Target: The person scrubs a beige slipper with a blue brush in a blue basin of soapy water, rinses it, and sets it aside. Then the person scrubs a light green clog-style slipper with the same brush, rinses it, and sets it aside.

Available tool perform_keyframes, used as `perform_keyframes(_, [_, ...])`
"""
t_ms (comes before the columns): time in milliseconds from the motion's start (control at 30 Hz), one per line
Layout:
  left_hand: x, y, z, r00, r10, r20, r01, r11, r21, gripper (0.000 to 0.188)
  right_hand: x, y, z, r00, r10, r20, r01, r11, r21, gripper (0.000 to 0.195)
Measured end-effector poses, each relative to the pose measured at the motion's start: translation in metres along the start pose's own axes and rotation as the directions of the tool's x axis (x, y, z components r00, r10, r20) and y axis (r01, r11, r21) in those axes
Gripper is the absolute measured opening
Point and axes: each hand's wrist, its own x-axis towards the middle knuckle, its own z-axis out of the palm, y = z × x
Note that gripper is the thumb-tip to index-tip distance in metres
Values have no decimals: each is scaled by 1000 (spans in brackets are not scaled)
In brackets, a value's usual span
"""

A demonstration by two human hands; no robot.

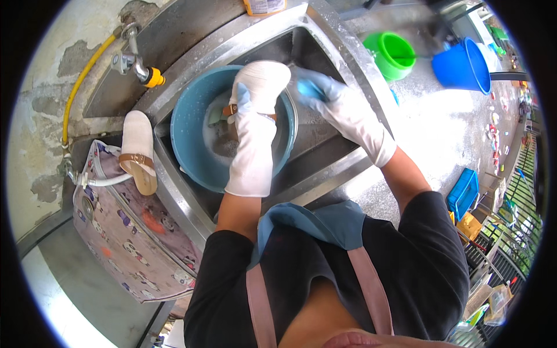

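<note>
My left hand (pixel 252 135), in a white rubber glove with pale blue fingers, grips a white closed-toe clog (pixel 262 85) with a brown buckled strap. The clog is over a round blue basin (pixel 180 143) holding sudsy water, with a pale green object partly visible inside. Motion blurs my gloved right hand (pixel 311 89), raised right of the clog over the stainless steel sink (pixel 330 56). Brighter blue shows among its curled fingers; whether that is a held object is unclear. A matching clog (pixel 138 143) lies left of the sink on panda-print fabric.
A tap (pixel 138 67) with an orange-yellow hose connector (pixel 155 77) is at upper left, beside a yellow hose (pixel 82 82). An orange-based container (pixel 265 5) stands on the sink's far rim. Beyond are a green bucket (pixel 394 56), a blue bucket (pixel 463 65) and a blue crate (pixel 462 193).
</note>
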Motion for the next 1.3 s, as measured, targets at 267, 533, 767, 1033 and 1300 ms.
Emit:
perform_keyframes(267, [-11,13,-7,992,-114,63,119,989,-92,80,-21,3,-14,955,297,23,-264,806,531,55])
perform_keyframes(533, [-60,31,10,987,-67,-145,65,998,-13,83,-24,8,-6,947,317,49,-274,721,637,46])
perform_keyframes(767, [-60,30,26,991,69,-113,-57,993,105,85,-14,7,-12,970,241,19,-201,760,618,47])
perform_keyframes(1033, [-66,43,-7,844,489,220,-531,706,468,64,-11,3,-18,948,317,2,-254,756,603,50])
perform_keyframes(1300, [-76,67,-49,573,587,571,-746,86,661,37,-11,-31,-14,949,309,-58,-256,866,430,54])
